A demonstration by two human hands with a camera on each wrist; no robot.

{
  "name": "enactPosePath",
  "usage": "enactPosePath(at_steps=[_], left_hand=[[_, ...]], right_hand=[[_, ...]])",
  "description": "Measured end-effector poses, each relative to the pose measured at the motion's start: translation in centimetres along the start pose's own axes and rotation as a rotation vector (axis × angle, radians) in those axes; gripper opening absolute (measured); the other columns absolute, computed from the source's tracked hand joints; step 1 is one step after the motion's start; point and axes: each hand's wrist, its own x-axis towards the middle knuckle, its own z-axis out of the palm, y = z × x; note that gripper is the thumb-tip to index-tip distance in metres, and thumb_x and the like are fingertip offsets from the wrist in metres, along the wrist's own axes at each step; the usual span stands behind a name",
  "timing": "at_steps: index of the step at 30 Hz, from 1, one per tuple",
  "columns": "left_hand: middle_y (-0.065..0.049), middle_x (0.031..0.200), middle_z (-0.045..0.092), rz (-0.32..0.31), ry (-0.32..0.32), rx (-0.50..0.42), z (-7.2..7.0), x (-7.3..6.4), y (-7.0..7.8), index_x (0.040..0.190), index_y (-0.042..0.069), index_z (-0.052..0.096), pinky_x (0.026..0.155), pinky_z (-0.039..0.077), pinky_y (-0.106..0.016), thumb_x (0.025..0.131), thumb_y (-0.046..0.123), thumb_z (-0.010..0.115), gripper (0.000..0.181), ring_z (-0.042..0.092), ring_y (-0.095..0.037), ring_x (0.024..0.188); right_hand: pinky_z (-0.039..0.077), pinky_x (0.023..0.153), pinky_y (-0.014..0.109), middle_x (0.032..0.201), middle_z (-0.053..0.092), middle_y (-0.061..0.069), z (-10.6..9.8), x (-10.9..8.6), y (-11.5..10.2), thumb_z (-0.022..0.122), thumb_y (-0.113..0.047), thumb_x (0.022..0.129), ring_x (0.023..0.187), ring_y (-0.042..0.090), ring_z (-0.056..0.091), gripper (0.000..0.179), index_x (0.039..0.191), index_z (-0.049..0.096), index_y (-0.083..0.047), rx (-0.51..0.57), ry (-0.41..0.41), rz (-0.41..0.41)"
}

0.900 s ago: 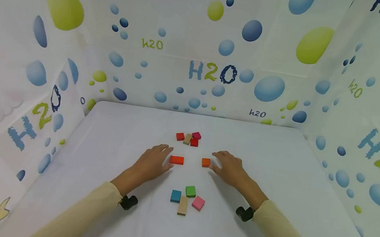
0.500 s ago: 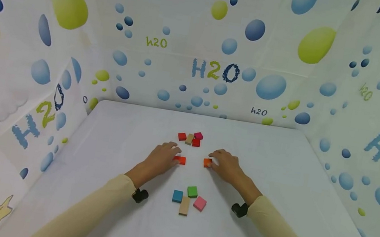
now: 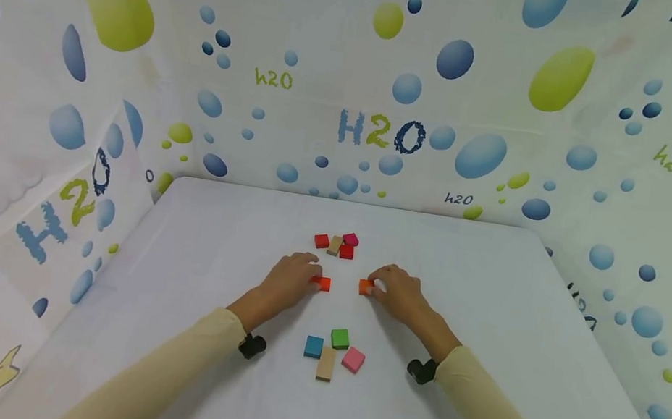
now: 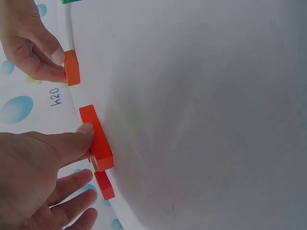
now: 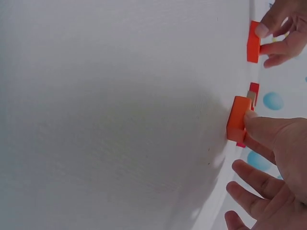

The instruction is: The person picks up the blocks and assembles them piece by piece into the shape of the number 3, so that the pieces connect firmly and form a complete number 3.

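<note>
White table (image 3: 469, 282): left wrist view shows red block's (image 4: 100, 143) head-hidden end.

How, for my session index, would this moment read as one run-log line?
left hand: pinches red-orange block; right hand: pinches orange block; held blocks: apart; near cluster: four blocks; far cluster: four blocks

Red block (image 3: 325, 285), orange block (image 3: 364, 287) bound free gap.

Head view: left hand (image 3: 292, 280) covers 1 end of long red-orange block (image 3: 325, 284). Left wrist view: green block (image 4: 72, 1) cropped at top edge. Right wrist view: right hand (image 5: 293, 165) cropped at right edge.
</note>
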Motion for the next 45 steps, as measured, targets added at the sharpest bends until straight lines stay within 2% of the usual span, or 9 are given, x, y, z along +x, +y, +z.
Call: enactPosePath(at_steps=[8, 15, 22, 29, 38, 45], left_hand=[[-0.011, 0.14, 0.067, 0.02, -0.01, 0.011, 0.2, 0.4, 0.8, 0.126, 0.011, 0.075, 0.113, 0.05, -0.051, 0.098, 0.019, 0.078, 0.03, 0.058, -0.031, 0.136], [-0.01, 0.136, 0.07, 0.051, 0.012, 0.027, 0.4, 0.8, 1.5, 0.122, 0.011, 0.076, 0.111, 0.051, -0.048, 0.098, 0.017, 0.078, 0.025, 0.061, -0.03, 0.131], [-0.009, 0.132, 0.072, 0.067, 0.05, 0.026, 0.7, 0.9, 1.3, 0.12, 0.011, 0.078, 0.109, 0.054, -0.044, 0.096, 0.017, 0.079, 0.024, 0.065, -0.028, 0.125], [-0.01, 0.132, 0.072, 0.068, 0.039, 0.013, 0.9, 1.0, 1.1, 0.121, 0.011, 0.077, 0.109, 0.054, -0.043, 0.096, 0.018, 0.08, 0.026, 0.065, -0.028, 0.123], [-0.01, 0.131, 0.072, 0.063, 0.04, 0.011, 1.2, 0.9, 1.0, 0.12, 0.011, 0.077, 0.108, 0.055, -0.043, 0.096, 0.018, 0.08, 0.025, 0.066, -0.028, 0.121], [-0.01, 0.127, 0.074, 0.082, 0.055, 0.019, 1.2, 0.8, 1.0, 0.118, 0.011, 0.078, 0.106, 0.056, -0.043, 0.095, 0.018, 0.081, 0.024, 0.067, -0.028, 0.118]], right_hand=[[0.048, 0.108, 0.062, 0.139, 0.066, 0.011, 1.0, 0.5, -0.9, 0.075, -0.028, 0.1, 0.135, 0.031, 0.056, 0.034, 0.132, 0.072, -0.016, 0.022, -0.009, 0.0], [0.048, 0.106, 0.064, 0.137, 0.067, 0.012, 0.9, 0.4, -2.2, 0.076, -0.028, 0.099, 0.134, 0.032, 0.058, 0.032, 0.129, 0.074, -0.016, 0.044, 0.01, -0.029], [0.048, 0.106, 0.063, 0.137, 0.067, 0.011, 1.0, 0.4, -2.7, 0.077, -0.029, 0.099, 0.134, 0.031, 0.058, 0.032, 0.128, 0.074, -0.017, 0.06, 0.013, -0.036], [0.05, 0.105, 0.063, 0.136, 0.067, 0.011, 1.3, 0.4, -2.8, 0.078, -0.028, 0.098, 0.133, 0.031, 0.059, 0.033, 0.128, 0.074, -0.016, 0.068, 0.023, -0.052], [0.048, 0.106, 0.064, 0.138, 0.066, 0.012, 1.6, 0.4, -3.0, 0.077, -0.028, 0.098, 0.133, 0.032, 0.058, 0.032, 0.128, 0.074, -0.016, 0.09, 0.01, -0.03], [0.048, 0.107, 0.066, 0.139, 0.066, 0.012, 1.5, 0.3, -3.3, 0.078, -0.029, 0.097, 0.133, 0.032, 0.058, 0.033, 0.128, 0.074, -0.016, 0.092, 0.004, -0.014]])
